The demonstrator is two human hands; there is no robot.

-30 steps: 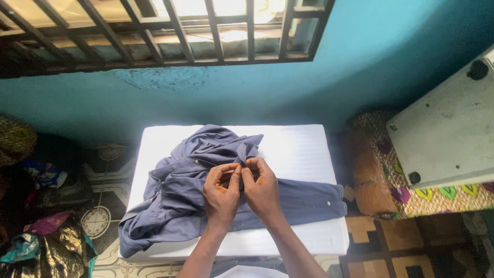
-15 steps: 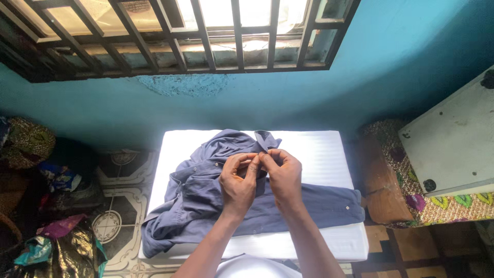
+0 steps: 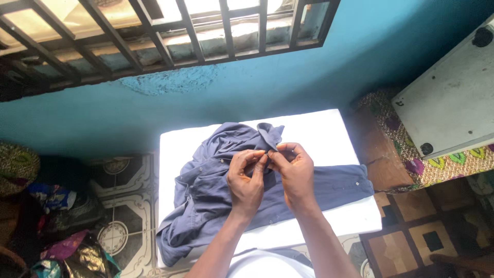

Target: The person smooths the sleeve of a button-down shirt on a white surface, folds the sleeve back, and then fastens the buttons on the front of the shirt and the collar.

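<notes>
Both the left hand (image 3: 247, 180) and the right hand (image 3: 294, 172) are pinching the blue shirt (image 3: 216, 195), which is lying across the middle of the white table (image 3: 334, 134), hanging over its left edge

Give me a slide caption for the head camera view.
Both hands pinch a blue shirt on a white table.

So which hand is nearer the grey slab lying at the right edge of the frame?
Right. The right hand pinches the blue-grey shirt on the slab's side; the left hand sits beyond it, farther off.
</notes>
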